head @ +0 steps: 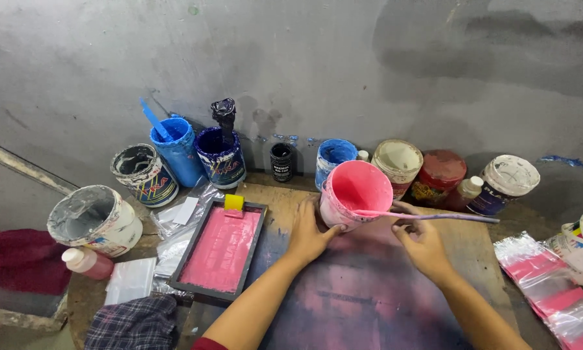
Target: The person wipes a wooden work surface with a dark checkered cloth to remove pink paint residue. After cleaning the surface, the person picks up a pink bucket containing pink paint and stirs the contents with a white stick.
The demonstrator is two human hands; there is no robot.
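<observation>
Head view is looking down on a stained wooden board (pixel 369 304) set against a grey wall. The pink tub (pixel 355 192) is sitting tilted at the far edge of the board, mouth turned up and toward the person, directly ahead of both hands and roughly between them. The left hand (pixel 309 234) is bracing the tub's left and lower side, fingers spread open against the wall of the tub, thumb reaching under its near edge; it is pressing rather than wrapping round. The right hand (pixel 419 241) is lying just to the right of the tub, fingers curled round the stirring stick (pixel 427 216). The stick's long axis is running almost level, left to right: one end is resting on the tub's near rim, the other is pointing right, past the hand toward the bottles. The left hand is touching the tub; the right is meeting it only through the stick.

The tub is showing a wet, even pink coat over its inside wall, with pink smears on the outside. The stick is looking purplish with a pink tip. Left of the hands, a dark-framed screen (pixel 221 249) is carrying a pink film, with a yellow scraper (pixel 233 203) at its far end.
</observation>
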